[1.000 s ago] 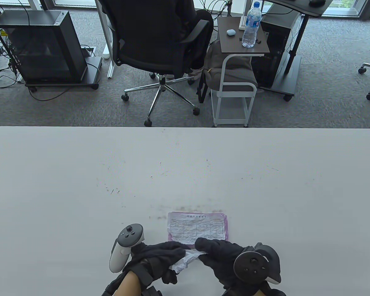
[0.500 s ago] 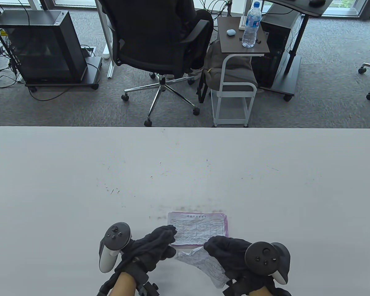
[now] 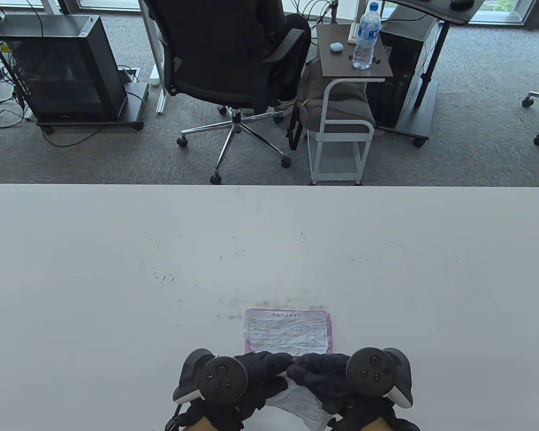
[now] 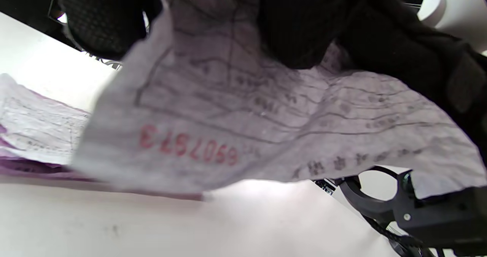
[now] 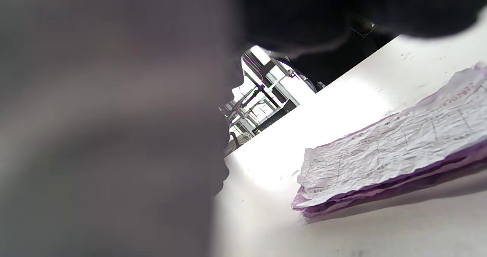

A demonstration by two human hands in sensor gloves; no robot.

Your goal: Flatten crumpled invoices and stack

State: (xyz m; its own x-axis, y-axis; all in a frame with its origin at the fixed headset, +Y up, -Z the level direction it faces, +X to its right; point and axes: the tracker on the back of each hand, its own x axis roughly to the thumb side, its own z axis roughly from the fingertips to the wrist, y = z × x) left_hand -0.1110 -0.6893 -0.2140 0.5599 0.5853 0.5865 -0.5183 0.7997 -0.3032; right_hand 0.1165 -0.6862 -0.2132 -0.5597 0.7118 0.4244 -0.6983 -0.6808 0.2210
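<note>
We see the white table (image 3: pixel 117 269) filling the lower half of the table view, with an office chair (image 3: pixel 233 67), a small side table (image 3: pixel 355 58) carrying a water bottle (image 3: pixel 366 36), and a black computer case (image 3: pixel 58 67) on the carpet beyond its far edge. Near the table's front edge lies the stack of flattened invoices (image 3: pixel 287 332), white sheets over purple ones, its long axis running left to right and its printed table facing up.

Just in front of the stack, our left hand (image 3: pixel 256 377) and right hand (image 3: pixel 323 372) meet fingertip to fingertip over a crumpled invoice (image 3: pixel 303 404). From above, only its lower right part shows, trailing toward the right hand's wrist.

The left wrist view gives what the overhead cannot: the sheet (image 4: pixel 243 116) is lifted off the table, spread wide and creased, with gloved fingers (image 4: pixel 296 25) curled onto its upper edge and a red serial number near its low corner. Both hands pinch this sheet.

The right wrist view is mostly blocked by blurred dark glove, but shows the stack (image 5: pixel 388 162) from the side, its wrinkled layers slightly fanned.
</note>
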